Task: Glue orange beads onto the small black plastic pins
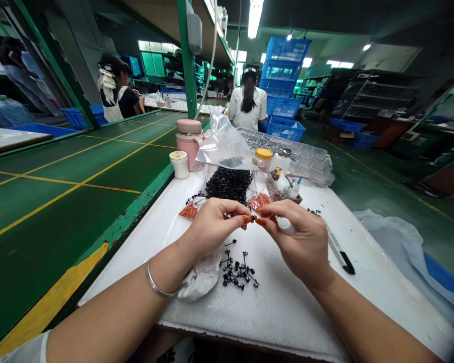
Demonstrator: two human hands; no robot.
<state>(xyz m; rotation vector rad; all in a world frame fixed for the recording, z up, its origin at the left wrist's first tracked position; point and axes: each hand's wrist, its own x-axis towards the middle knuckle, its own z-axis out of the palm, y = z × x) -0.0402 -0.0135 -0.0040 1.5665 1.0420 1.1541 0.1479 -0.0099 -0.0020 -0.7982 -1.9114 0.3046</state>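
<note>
Pinching a tiny black part (253,219) between their fingertips, left hand (212,225) and right hand (304,239) meet just beyond the black parts pile (238,272).

The white table (287,312) bears black parts (237,273), pink flask (189,143), marker (339,253).

A: What is showing against the white pad (287,312)?
B: Black parts (238,272) are lying dark on it, and the fingertips (247,219) are showing orange beside a white tube (286,225).
A: And alongside?
B: Yellow lines are crossing the green belt (60,201) (a loose grid); a pink flask (189,143) is standing out.
</note>
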